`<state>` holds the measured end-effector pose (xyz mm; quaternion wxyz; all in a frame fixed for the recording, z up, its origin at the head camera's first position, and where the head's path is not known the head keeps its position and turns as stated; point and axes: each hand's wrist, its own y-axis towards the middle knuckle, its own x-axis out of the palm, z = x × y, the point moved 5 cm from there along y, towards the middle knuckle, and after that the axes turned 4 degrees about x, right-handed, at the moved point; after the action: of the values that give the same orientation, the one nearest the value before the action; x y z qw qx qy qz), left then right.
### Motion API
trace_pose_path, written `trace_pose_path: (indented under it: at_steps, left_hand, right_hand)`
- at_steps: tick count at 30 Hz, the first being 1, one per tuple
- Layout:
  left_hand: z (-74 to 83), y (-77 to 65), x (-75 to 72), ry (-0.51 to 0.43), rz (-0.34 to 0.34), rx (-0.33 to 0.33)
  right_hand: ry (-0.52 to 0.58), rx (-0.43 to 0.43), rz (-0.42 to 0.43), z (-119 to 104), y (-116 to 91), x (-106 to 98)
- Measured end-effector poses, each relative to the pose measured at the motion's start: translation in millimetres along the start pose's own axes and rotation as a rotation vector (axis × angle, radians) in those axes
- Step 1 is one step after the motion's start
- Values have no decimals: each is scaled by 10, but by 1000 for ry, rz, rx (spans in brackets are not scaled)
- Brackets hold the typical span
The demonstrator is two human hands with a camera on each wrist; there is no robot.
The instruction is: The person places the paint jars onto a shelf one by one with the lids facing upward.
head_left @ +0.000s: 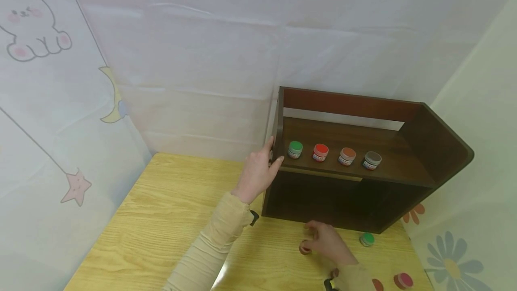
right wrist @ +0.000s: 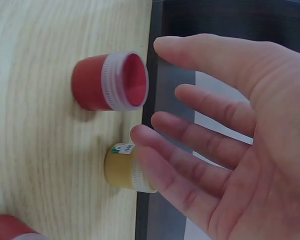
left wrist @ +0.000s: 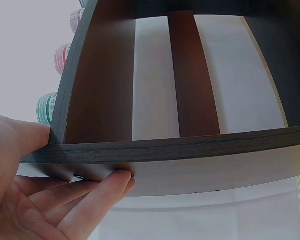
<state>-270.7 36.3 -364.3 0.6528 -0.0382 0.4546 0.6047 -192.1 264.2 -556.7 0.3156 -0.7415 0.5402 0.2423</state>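
On the table (head_left: 181, 205), before a dark shelf (head_left: 343, 134) whose left side is gripped by the left hand (head_left: 257, 172), a red jar (right wrist: 109, 81) and a yellow jar (right wrist: 119, 167) are overhung by the right hand (head_left: 329, 243), its fingers (right wrist: 205, 52) spread wide.
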Motion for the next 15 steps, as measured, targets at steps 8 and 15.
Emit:
trace_pose_path:
  at_steps: [8,15]
  left_hand:
    - [-6,1,4,-4,4,3]
    - [-17,-5,12,-19,-6,-10]
  right_hand:
    - [-19,16,-16,58,-1,63]
    - [-35,2,-20,57,3,88]
